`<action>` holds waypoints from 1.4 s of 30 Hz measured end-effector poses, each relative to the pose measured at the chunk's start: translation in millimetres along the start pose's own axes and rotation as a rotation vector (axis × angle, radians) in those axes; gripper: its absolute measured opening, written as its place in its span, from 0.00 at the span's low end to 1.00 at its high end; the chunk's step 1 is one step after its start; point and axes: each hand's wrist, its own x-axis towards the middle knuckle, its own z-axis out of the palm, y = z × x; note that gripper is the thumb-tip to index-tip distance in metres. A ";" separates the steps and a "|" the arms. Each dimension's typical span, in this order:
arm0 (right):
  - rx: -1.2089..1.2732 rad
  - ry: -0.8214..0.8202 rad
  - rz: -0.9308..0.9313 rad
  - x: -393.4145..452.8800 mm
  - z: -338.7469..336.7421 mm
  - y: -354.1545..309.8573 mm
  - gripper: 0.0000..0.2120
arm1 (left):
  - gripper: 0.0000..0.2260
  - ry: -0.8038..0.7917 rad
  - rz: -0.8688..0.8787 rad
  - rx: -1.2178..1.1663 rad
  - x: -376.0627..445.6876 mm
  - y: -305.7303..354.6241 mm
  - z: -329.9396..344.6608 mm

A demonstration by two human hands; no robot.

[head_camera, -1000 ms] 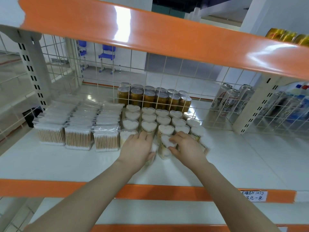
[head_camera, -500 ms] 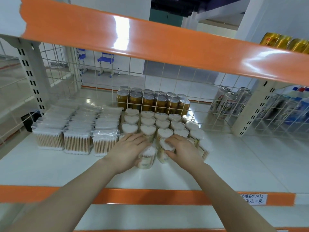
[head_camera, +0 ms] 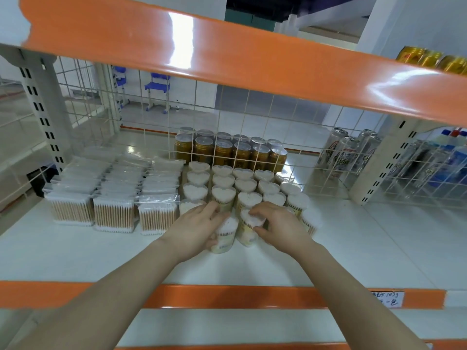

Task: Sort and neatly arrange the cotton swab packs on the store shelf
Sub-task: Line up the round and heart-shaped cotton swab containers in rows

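Note:
Several heart-shaped tubs of cotton swabs (head_camera: 223, 181) stand in rows on the white shelf (head_camera: 353, 248). My left hand (head_camera: 195, 229) grips one tub (head_camera: 226, 236) at the front of the group. Beside it, my right hand (head_camera: 280, 227) holds a second tub (head_camera: 250, 229), fingers over its top and thumb against its side. The two held tubs stand close together, slightly tilted. To the left, rectangular packs of wooden-stick swabs (head_camera: 113, 213) sit in three columns.
Gold cans (head_camera: 227, 151) stand behind the wire grid back. Silver cans (head_camera: 346, 152) are at the right beyond the mesh. An orange upper shelf edge (head_camera: 227, 54) overhangs. The orange front rail (head_camera: 227, 296) carries a price tag (head_camera: 386, 299).
My hands drew the two front tubs slightly toward me and closer together; the left hand's tub came out from under its palm into view.

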 end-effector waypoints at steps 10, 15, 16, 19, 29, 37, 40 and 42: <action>-0.030 0.058 0.002 -3.1 12.4 0.9 0.18 | 0.28 0.139 -0.166 0.076 7.5 13.3 17.9; -0.057 0.081 -0.014 -1.3 14.4 0.2 0.16 | 0.24 0.190 -0.222 0.049 12.3 15.9 20.9; -0.059 0.083 -0.017 -0.8 14.6 0.4 0.16 | 0.25 0.194 -0.223 0.039 12.7 15.2 21.4; -0.064 0.088 -0.018 1.3 15.6 0.5 0.15 | 0.26 0.197 -0.207 0.027 13.2 12.0 22.3; -0.060 0.103 -0.023 5.1 18.1 1.7 0.15 | 0.29 0.202 -0.191 0.035 18.3 10.6 24.9; -0.062 0.094 0.026 3.7 15.9 -2.4 0.19 | 0.34 0.201 -0.183 0.078 11.5 10.9 17.1; -0.046 0.072 0.043 1.4 13.5 -3.0 0.23 | 0.35 0.168 -0.219 0.091 4.5 10.9 13.1; -0.032 0.078 0.055 -1.1 11.6 -1.1 0.24 | 0.35 0.167 -0.245 0.081 -1.5 9.6 11.7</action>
